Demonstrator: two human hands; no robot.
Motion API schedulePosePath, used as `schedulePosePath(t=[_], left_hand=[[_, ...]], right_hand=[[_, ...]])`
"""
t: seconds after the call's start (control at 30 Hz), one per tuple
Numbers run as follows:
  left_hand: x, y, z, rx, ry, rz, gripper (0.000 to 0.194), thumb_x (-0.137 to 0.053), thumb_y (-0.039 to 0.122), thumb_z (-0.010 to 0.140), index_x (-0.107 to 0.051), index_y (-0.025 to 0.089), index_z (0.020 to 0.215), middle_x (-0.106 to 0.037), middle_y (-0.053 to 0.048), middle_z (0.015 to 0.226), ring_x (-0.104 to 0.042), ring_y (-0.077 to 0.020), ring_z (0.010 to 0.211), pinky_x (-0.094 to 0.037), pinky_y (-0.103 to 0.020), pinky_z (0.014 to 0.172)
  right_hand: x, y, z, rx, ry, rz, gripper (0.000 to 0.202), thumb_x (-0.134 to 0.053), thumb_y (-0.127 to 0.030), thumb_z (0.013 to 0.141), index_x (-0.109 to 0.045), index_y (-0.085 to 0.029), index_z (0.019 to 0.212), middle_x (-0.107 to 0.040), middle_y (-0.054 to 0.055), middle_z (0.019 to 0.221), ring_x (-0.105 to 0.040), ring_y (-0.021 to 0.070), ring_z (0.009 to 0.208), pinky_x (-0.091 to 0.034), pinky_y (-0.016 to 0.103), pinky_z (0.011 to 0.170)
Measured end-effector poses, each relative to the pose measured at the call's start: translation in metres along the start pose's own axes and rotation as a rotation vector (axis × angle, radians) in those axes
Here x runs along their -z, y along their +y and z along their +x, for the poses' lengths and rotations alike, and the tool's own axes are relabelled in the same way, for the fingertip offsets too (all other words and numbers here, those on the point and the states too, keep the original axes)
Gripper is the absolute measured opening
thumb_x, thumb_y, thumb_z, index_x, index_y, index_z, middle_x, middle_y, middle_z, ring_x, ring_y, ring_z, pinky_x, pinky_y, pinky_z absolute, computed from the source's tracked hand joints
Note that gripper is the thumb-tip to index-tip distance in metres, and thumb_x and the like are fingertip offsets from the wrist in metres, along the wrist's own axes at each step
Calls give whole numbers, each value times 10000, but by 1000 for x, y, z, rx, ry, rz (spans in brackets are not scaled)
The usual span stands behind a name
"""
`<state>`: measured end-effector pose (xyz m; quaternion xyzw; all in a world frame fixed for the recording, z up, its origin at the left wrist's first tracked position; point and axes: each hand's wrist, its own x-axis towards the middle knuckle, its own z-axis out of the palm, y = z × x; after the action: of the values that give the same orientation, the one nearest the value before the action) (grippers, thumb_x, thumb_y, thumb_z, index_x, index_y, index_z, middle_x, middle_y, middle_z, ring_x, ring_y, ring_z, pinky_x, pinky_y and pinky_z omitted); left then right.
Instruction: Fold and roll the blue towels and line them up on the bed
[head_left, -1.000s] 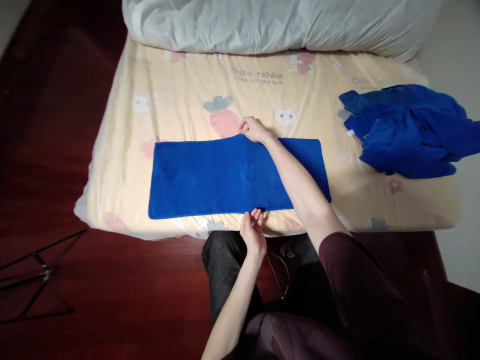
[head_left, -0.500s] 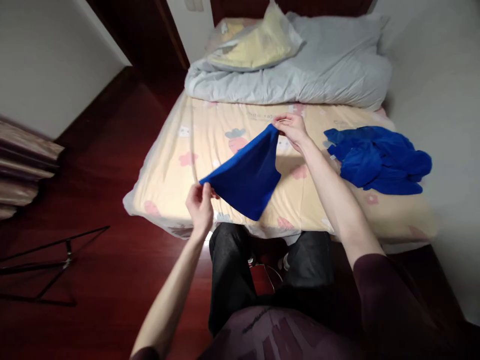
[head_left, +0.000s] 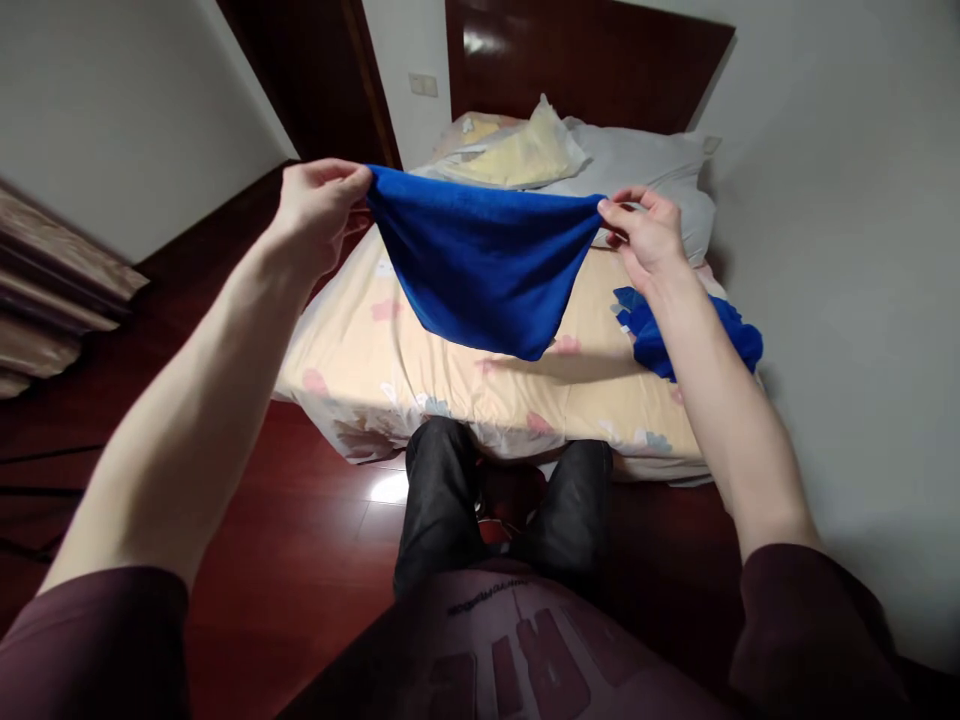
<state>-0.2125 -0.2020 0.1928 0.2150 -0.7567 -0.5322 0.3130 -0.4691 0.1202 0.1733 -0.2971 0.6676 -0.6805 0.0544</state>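
Observation:
A blue cloth [head_left: 484, 265] hangs stretched between my two hands, above the bed. Its top edge is nearly level, and the lower part droops to a blunt point. My left hand [head_left: 322, 210] pinches the upper left corner between thumb and fingers. At the upper right corner my right hand [head_left: 646, 235] has the same kind of pinch. Behind my right forearm lies a crumpled heap of blue cloths [head_left: 651, 340], partly hidden by the arm.
The bed [head_left: 360, 355] has a pale yellow patterned sheet under plastic. Grey bedding [head_left: 645, 160] and a yellow bagged item [head_left: 517, 160] lie by the dark headboard [head_left: 585, 60]. A curtain [head_left: 60, 290] hangs left; black thin legs [head_left: 45, 492] stand on the red floor.
Both hands have risen and moved apart, pulling the cloth's top edge from a slant to nearly level. The view has tilted up, showing more headboard.

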Motion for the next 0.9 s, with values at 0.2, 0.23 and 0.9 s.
schedulePosePath(t=[0.2, 0.23, 0.9], left_hand=[[2, 40, -42, -24, -64, -44, 341, -584, 196, 1135, -592, -86, 1326, -685, -37, 1031, -706, -178, 1138, -446, -452, 1051], [2, 41, -47, -20, -72, -73, 321, -594, 191, 1134, -609, -81, 1302, -684, -36, 1001, -707, -177, 1124, -443, -469, 1065], [-8, -46, -72, 340, -155, -108, 207, -936, 125, 764, -742, 83, 826, -665, -96, 794, -724, -253, 850, -610, -484, 898]], right_hand=[[19, -27, -43, 54, 22, -8, 411, -949, -350, 842, -562, -213, 850, -622, -11, 852, -693, 151, 843, -555, 255, 660], [21, -30, -51, 53, 31, -5, 416, -947, -361, 842, -557, -216, 848, -616, -14, 854, -686, 145, 831, -551, 253, 654], [56, -11, -133, -553, 0, -30, 415, -1009, -218, 708, -638, -235, 893, -648, -21, 731, -661, 141, 613, -515, 248, 523]])
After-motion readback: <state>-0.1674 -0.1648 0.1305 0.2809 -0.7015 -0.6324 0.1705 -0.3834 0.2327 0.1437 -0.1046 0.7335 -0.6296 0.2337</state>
